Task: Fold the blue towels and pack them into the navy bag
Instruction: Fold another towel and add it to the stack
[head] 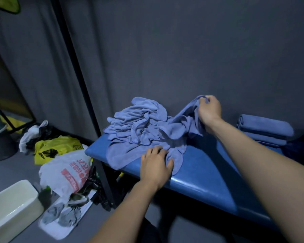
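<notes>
A crumpled heap of blue towels [139, 127] lies on the left end of a padded blue bench [200, 172]. My right hand [209, 109] grips one towel [186, 123] by its edge and holds that edge lifted above the heap. My left hand [156, 163] rests on the lower part of the same towel near the bench's front edge, fingers bent into the cloth. A stack of folded blue towels [265, 130] sits at the right end of the bench. A dark navy shape [298, 148] at the far right may be the bag; I cannot tell.
Plastic bags lie on the floor left of the bench: a white one with red print [68, 172], a yellow one [56, 148] and a black-and-white one [35, 134]. A cream bin [12, 207] stands at the lower left. A grey wall and curtain run behind the bench.
</notes>
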